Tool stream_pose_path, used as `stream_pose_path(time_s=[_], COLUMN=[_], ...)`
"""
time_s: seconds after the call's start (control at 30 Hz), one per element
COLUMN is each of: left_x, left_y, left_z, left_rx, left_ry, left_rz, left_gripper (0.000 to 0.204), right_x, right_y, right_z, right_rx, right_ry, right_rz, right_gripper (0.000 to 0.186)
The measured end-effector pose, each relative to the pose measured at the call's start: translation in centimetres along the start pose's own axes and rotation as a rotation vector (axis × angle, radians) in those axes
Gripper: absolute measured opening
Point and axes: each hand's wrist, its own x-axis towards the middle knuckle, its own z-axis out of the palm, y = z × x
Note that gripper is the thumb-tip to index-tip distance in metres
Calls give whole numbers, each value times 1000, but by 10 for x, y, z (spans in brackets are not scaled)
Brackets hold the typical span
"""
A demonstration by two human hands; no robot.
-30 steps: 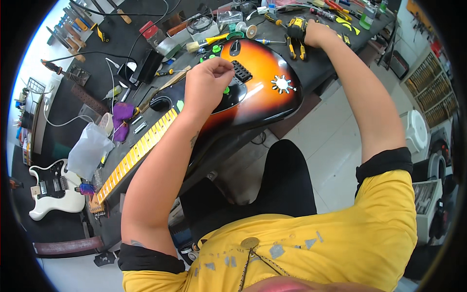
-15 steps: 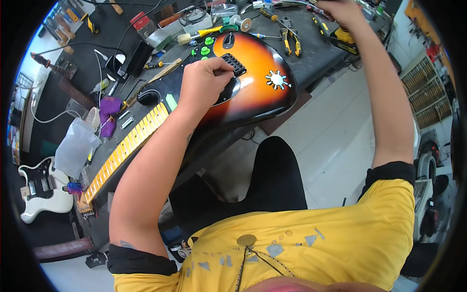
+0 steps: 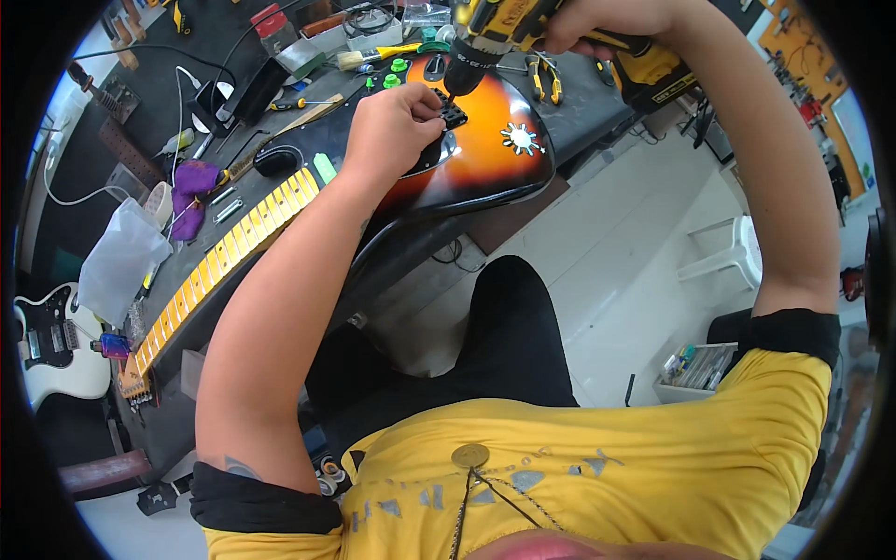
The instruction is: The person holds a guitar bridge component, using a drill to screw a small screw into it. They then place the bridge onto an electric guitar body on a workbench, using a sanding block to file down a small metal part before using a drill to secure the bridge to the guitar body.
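A sunburst electric guitar point(image 3: 495, 173) lies on the dark workbench, its maple neck point(image 3: 233, 245) running toward the lower left. My left hand point(image 3: 392, 131) is closed in a pinch at the edge of the black bridge point(image 3: 454, 116). What its fingertips hold, if anything, is hidden. Wrapped round the handle of a yellow and black cordless drill point(image 3: 495, 28) is my right hand point(image 3: 611, 21). The drill points down, its chuck just above the bridge beside my left fingertips. Where its bit ends is too small to tell.
Pliers point(image 3: 544, 79), a paintbrush point(image 3: 373, 56) and a screwdriver point(image 3: 308, 103) lie around the guitar. A purple cloth point(image 3: 194, 191) and a white bag point(image 3: 121, 261) are left of the neck. A white guitar point(image 3: 61, 350) lies far left; a white stool point(image 3: 723, 252) stands right.
My right hand has come from the far right of the bench toward the guitar, bringing the drill over the bridge. My left hand stays pinched at the bridge. The whole view has shifted slightly.
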Motion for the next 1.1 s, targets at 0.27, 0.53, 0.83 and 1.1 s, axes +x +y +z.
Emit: stream_pose_path(time_s=[0.27,0.53,0.83,1.1], left_x=[1,-1,-1,0], left_y=[0,2,2,2], left_z=[0,0,-1,-2], left_rx=[1,-12,44,61], left_ry=[2,0,-10,-10], left_rz=[4,-9,5,-35], left_gripper=[24,25,24,27], right_x=[5,7,21,16], right_y=[-12,-19,-26,-48], right_z=[8,8,5,14], right_rx=[-32,-57,-117,-168], right_ry=[34,40,-56,-11], right_rz=[97,151,109,186], right_gripper=[15,15,13,20])
